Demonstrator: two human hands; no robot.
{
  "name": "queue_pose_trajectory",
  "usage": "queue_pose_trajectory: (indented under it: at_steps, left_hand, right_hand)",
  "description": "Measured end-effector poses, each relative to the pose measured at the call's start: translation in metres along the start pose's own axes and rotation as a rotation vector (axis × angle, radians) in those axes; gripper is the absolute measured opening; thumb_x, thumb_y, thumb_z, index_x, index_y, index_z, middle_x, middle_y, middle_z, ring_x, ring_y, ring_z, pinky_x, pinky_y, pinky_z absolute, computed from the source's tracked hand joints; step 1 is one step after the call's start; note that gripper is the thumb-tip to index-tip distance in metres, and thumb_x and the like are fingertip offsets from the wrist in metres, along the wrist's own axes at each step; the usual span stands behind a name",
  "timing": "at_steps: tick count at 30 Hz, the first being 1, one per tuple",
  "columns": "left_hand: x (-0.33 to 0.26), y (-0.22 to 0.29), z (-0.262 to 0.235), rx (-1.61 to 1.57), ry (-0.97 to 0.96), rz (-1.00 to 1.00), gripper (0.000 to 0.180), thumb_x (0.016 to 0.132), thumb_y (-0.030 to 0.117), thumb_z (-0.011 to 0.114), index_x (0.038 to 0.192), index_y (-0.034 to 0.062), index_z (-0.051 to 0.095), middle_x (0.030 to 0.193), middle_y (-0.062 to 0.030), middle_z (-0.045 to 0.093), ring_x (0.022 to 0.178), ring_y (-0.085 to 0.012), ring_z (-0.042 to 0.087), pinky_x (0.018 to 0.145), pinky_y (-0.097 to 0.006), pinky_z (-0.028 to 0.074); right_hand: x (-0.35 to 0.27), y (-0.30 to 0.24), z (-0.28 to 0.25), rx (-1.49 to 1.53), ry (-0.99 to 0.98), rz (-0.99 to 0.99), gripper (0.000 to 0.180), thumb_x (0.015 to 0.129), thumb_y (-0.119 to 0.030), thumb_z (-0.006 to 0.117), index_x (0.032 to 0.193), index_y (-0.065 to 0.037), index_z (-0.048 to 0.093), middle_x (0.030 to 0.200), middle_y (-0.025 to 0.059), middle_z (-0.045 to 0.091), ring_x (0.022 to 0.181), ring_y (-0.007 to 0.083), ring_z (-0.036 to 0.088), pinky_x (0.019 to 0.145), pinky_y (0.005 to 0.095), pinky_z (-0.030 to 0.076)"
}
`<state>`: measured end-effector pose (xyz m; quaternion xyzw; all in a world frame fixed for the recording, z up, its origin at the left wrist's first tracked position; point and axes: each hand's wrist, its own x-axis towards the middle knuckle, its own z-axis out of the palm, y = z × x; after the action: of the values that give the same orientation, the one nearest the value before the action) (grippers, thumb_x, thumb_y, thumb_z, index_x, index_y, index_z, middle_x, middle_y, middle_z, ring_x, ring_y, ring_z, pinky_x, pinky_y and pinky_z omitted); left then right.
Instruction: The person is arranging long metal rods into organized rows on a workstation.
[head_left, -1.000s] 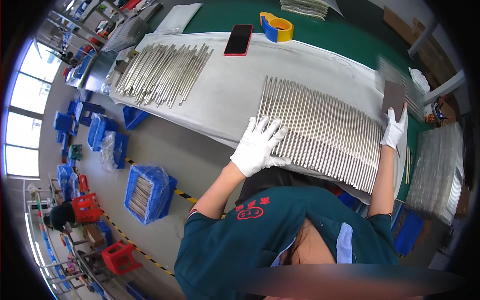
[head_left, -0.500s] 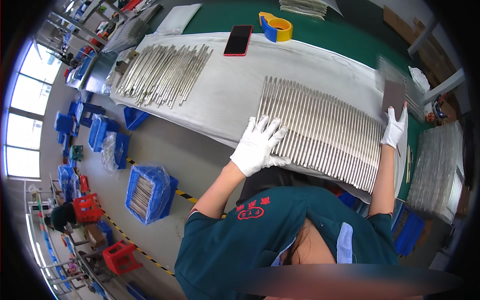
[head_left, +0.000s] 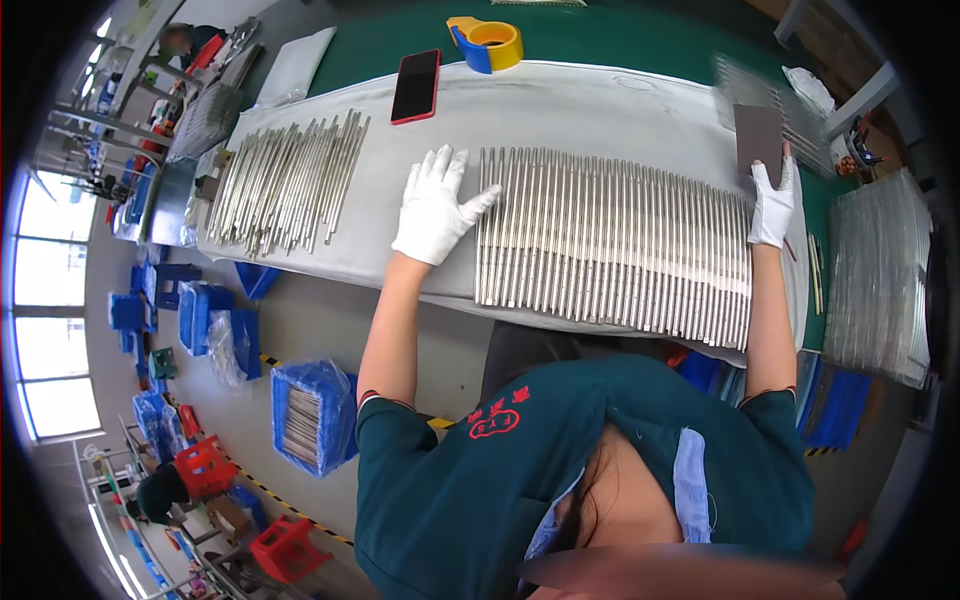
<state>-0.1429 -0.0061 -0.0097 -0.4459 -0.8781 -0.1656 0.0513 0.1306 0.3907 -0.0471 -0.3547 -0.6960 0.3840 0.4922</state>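
Note:
A wide row of thin silvery metal rods lies side by side on the white-covered table. My left hand, in a white glove, is flat with its fingers stretched out, just off the row's left end. Its thumb reaches to the upper part of the first rods. My right hand, in a white glove with bare fingertips showing, is at the row's right end. It grips the lower edge of a flat dark brown rectangular pad; what the pad is made of I cannot tell.
A looser bunch of rods lies at the table's left. Behind are a red-edged phone and a yellow-and-blue tape dispenser. Clear plastic trays are stacked at right. A blue crate of rods stands on the floor.
My left hand has come off the rods and moved to beyond the row's left end. My right hand still holds the pad. The rods' edges look more even, and the view has shifted.

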Motion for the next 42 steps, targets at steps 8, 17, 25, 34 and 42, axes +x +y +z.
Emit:
queue_pose_trajectory:
  at_steps: [8,17,25,34,42]
  left_hand:
    - [-0.004,0.016,0.023,-0.024,-0.157,0.024,0.086,0.094,0.069,0.049,0.146,0.0006,0.049,0.151,-0.0233,0.046,0.144,-0.0381,0.039,0.121,-0.052,0.023]
    - [-0.003,0.015,0.024,-0.071,-0.105,0.070,0.078,0.094,0.063,0.054,0.146,0.0048,0.049,0.149,-0.0236,0.048,0.142,-0.0387,0.041,0.121,-0.051,0.026]
    - [-0.011,-0.007,0.012,-0.055,-0.056,0.019,0.075,0.095,0.059,0.056,0.146,0.0030,0.049,0.150,-0.0233,0.048,0.143,-0.0383,0.040,0.121,-0.050,0.026]
    - [0.123,-0.086,0.006,0.289,0.020,-0.274,0.100,0.082,0.076,0.058,0.147,0.0016,0.048,0.149,-0.0234,0.050,0.138,-0.0401,0.045,0.115,-0.047,0.036]
    - [0.196,-0.091,0.030,0.119,-0.064,-0.724,0.090,0.079,0.064,0.064,0.143,0.0026,0.051,0.136,-0.0226,0.062,0.125,-0.0370,0.061,0.104,-0.043,0.049]
  right_hand:
    - [-0.002,-0.002,0.000,0.019,-0.027,0.007,0.065,0.094,-0.018,0.073,0.152,-0.013,0.048,0.138,0.0108,0.061,0.124,0.0175,0.057,0.106,0.0291,0.043]
    - [-0.004,-0.008,0.003,0.010,-0.007,0.021,0.064,0.092,-0.021,0.076,0.150,-0.011,0.050,0.133,0.0096,0.064,0.117,0.0142,0.060,0.101,0.0282,0.046]
    - [-0.003,-0.004,-0.002,0.019,-0.017,0.030,0.063,0.094,-0.020,0.074,0.151,-0.013,0.049,0.140,0.0075,0.059,0.123,0.0135,0.057,0.104,0.0274,0.046]
    - [-0.002,-0.008,0.001,0.046,-0.037,0.069,0.063,0.094,-0.018,0.073,0.152,-0.012,0.049,0.143,0.0083,0.056,0.129,0.0152,0.053,0.108,0.0278,0.041]
    - [-0.006,-0.009,0.002,0.084,-0.022,0.079,0.063,0.093,-0.015,0.073,0.151,-0.012,0.049,0.138,0.0081,0.061,0.123,0.0140,0.057,0.104,0.0280,0.044]
